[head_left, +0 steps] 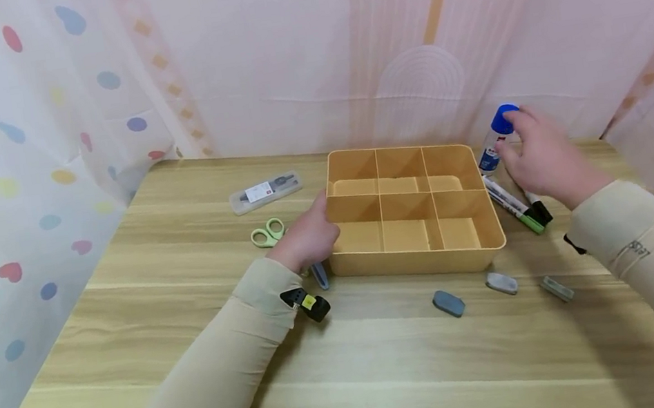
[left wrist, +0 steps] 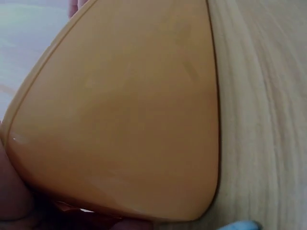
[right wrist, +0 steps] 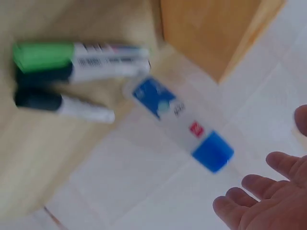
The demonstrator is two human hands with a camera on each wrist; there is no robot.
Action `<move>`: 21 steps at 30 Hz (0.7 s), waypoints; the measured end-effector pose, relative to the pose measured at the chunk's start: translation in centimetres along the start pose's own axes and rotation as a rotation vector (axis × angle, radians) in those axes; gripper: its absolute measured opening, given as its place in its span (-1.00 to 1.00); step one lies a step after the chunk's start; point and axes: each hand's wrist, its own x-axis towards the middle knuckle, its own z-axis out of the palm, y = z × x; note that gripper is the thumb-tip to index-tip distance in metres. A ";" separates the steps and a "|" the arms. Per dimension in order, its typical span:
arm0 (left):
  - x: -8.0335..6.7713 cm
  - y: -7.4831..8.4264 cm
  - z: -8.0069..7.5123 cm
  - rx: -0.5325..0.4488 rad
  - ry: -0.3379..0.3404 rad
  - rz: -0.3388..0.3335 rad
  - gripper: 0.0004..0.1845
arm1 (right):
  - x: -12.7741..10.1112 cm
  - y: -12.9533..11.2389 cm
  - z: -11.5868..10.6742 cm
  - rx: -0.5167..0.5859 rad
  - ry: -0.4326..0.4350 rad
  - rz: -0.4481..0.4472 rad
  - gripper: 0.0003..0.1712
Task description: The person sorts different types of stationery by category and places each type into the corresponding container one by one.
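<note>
Head view: the table [head_left: 159, 395] runs wide and bare toward the near edge, while its far and left edges meet hanging curtains. An orange tray [head_left: 419, 262] with eight compartments sits mid-table. The left hand [head_left: 304, 235] rests against the tray's left wall, fingers curled at the rim; whether they actually clasp it I cannot tell. Left wrist view shows only the tray's smooth outer corner [left wrist: 124, 120] filling the picture, wood grain beside it.

The right hand [head_left: 536, 157] hovers by the tray's far right corner, fingers spread and relaxed, holding nothing. Its fingertips are at the blue cap of a bottle [head_left: 496, 138] standing upright near the right curtain; contact cannot be told. Right wrist view, blurred, shows the bottle [right wrist: 182, 124] as clear with a blue label and blue cap, apart from the open palm [right wrist: 273, 201].

Markers [head_left: 515, 205], one green-capped, lie just right of the tray. Three erasers [head_left: 448, 303] lie before the tray. Scissors [head_left: 267, 233] and a case [head_left: 265, 192] lie to its left.
</note>
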 end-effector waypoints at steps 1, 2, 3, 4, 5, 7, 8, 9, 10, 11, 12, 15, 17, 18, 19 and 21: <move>-0.1 0.0 0.0 -0.004 -0.001 -0.004 -0.13 | 0.4 0.0 -0.5 -0.008 0.001 0.020 -0.19; -0.1 0.0 0.0 -0.007 -0.001 -0.005 -0.13 | 0.7 0.1 -1.0 -0.020 -0.003 0.035 -0.18; -0.2 0.0 -0.1 -0.015 -0.002 -0.007 -0.13 | 1.2 0.2 -1.4 -0.031 -0.016 0.052 -0.17; -0.2 0.0 -0.1 -0.020 -0.001 -0.008 -0.14 | 1.7 0.2 -1.9 -0.048 -0.035 0.070 -0.15; -0.2 0.1 -0.1 -0.023 0.002 -0.010 -0.14 | 2.2 0.3 -2.2 -0.060 -0.059 0.084 -0.13; -0.2 0.2 -0.1 -0.028 0.004 -0.005 -0.15 | 3.2 0.4 -2.8 -0.084 -0.103 0.099 -0.11; -0.2 0.2 -0.1 -0.026 0.008 -0.002 -0.16 | 3.8 0.4 -2.9 -0.093 -0.126 0.099 -0.10; -0.2 0.2 -0.1 -0.033 0.008 0.001 -0.17 | 4.3 0.4 -3.0 -0.105 -0.150 0.099 -0.09; -0.1 0.1 -0.1 -0.032 0.009 0.005 -0.17 | 4.9 0.4 -3.0 -0.114 -0.176 0.101 -0.08; -0.1 0.1 0.0 -0.035 0.010 0.008 -0.18 | 5.4 0.4 -2.9 -0.128 -0.201 0.098 -0.08; 0.0 0.0 0.0 -0.037 0.011 0.012 -0.19 | 5.9 0.4 -2.9 -0.140 -0.228 0.091 -0.08; 0.0 0.0 0.2 -0.046 0.013 0.013 -0.19 | 7.1 0.7 -2.3 -0.224 -0.303 0.045 -0.19; 0.1 0.1 0.3 -0.048 0.014 0.010 -0.20 | 7.4 0.9 -1.7 -0.272 -0.327 0.020 -0.31; 0.0 0.2 0.3 -0.048 0.013 0.008 -0.20 | 7.4 1.1 -1.5 -0.284 -0.334 0.016 -0.37; 0.0 0.3 0.3 -0.050 0.012 0.003 -0.20 | 7.4 1.2 -1.2 -0.299 -0.331 0.010 -0.43; 0.0 0.5 0.3 -0.048 0.010 -0.004 -0.20 | 7.3 1.4 -1.0 -0.302 -0.320 0.016 -0.49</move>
